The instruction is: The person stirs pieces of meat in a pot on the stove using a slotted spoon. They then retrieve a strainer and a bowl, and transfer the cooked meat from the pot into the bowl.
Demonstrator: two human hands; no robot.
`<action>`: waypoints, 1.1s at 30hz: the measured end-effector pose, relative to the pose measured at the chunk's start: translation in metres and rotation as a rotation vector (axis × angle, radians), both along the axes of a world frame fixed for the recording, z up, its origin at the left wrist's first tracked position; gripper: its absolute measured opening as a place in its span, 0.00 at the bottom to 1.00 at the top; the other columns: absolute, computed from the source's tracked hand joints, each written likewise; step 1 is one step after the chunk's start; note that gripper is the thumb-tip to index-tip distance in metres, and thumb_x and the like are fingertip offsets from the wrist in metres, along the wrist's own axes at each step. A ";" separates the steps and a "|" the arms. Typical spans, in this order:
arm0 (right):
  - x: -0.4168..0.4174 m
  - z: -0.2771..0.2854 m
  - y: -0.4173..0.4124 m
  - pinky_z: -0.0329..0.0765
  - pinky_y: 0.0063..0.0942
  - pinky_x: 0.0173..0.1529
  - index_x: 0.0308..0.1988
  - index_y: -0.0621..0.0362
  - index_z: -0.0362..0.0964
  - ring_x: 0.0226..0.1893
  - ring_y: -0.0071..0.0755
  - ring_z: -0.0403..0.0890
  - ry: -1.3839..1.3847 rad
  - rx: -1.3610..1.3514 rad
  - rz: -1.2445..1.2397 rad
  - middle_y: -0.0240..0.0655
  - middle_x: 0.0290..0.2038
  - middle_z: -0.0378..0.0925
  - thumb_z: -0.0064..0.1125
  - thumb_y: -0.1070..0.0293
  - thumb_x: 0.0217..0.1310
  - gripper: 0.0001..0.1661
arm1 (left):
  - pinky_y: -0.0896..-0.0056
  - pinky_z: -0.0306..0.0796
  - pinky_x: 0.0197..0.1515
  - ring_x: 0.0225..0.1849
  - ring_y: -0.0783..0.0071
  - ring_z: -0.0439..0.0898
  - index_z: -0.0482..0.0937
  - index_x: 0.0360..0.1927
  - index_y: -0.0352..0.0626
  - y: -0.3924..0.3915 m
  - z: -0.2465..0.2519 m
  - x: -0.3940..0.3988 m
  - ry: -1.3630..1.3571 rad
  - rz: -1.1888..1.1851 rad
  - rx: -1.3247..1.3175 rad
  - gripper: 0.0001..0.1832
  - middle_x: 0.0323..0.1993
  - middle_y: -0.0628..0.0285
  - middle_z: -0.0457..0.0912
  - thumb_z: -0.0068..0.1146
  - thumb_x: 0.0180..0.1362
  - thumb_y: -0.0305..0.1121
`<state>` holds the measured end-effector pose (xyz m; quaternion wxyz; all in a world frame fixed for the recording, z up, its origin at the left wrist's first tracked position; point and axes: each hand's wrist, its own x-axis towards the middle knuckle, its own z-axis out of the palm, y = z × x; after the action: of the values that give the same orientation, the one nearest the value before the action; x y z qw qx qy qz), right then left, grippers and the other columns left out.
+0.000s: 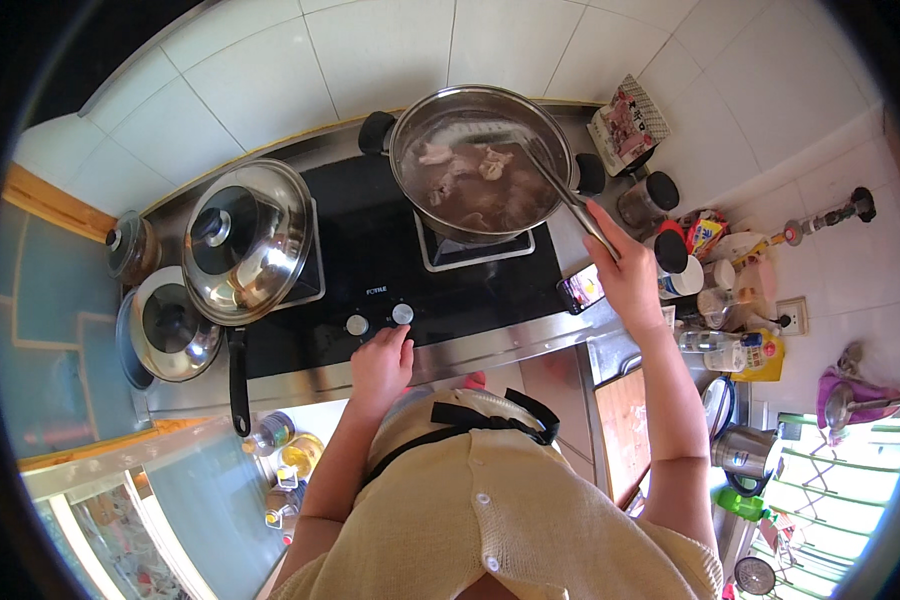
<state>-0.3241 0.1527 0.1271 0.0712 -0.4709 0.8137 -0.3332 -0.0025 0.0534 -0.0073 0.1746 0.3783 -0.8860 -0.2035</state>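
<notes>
My right hand point(626, 277) grips the handle of a long metal cooking utensil point(562, 184). Its far end reaches over the right rim into a wide steel pot point(399, 184) with black side handles, and steam blurs that end. Pale pieces of meat point(493, 163) sit in the pot's cloudy brownish liquid. The pot stands on the right burner of a black glass gas cooktop point(345, 225). My left hand point(382, 364) is at the cooktop's front edge, fingertips against the right control knob point(403, 313); their grip is unclear. A second knob point(357, 325) is just left of it.
A lidded steel pan point(247, 240) covers the left burner, its black handle point(238, 382) jutting past the counter edge. Another lidded pot point(176, 322) stands further left. A phone point(581, 289) lies by my right wrist. Jars point(649, 199) and bottles crowd the right counter.
</notes>
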 end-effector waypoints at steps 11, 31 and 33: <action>0.006 0.068 0.055 0.75 0.37 0.27 0.59 0.37 0.72 0.23 0.42 0.78 0.466 0.198 0.162 0.34 0.24 0.72 0.61 0.67 0.61 0.26 | 0.61 0.76 0.31 0.29 0.58 0.82 0.82 0.43 0.42 -0.004 -0.006 -0.002 0.014 -0.018 -0.018 0.12 0.31 0.59 0.81 0.59 0.55 0.31; 0.017 -0.017 -0.008 0.79 0.44 0.29 0.60 0.37 0.70 0.26 0.49 0.82 0.486 0.282 0.077 0.39 0.26 0.79 0.57 0.62 0.62 0.25 | 0.59 0.76 0.31 0.30 0.57 0.82 0.81 0.43 0.43 -0.001 -0.001 -0.016 0.045 -0.101 0.001 0.11 0.32 0.57 0.82 0.58 0.56 0.32; 0.020 0.004 -0.011 0.79 0.43 0.30 0.59 0.39 0.70 0.26 0.50 0.81 0.479 0.379 0.077 0.40 0.26 0.79 0.56 0.62 0.63 0.24 | 0.59 0.76 0.32 0.30 0.57 0.82 0.81 0.43 0.43 -0.001 0.000 -0.017 0.039 -0.104 -0.001 0.11 0.32 0.57 0.82 0.58 0.56 0.32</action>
<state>-0.3037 0.1419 0.1315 -0.0233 -0.5449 0.8366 -0.0522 -0.0194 0.0521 -0.0069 0.1813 0.3277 -0.9010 -0.2190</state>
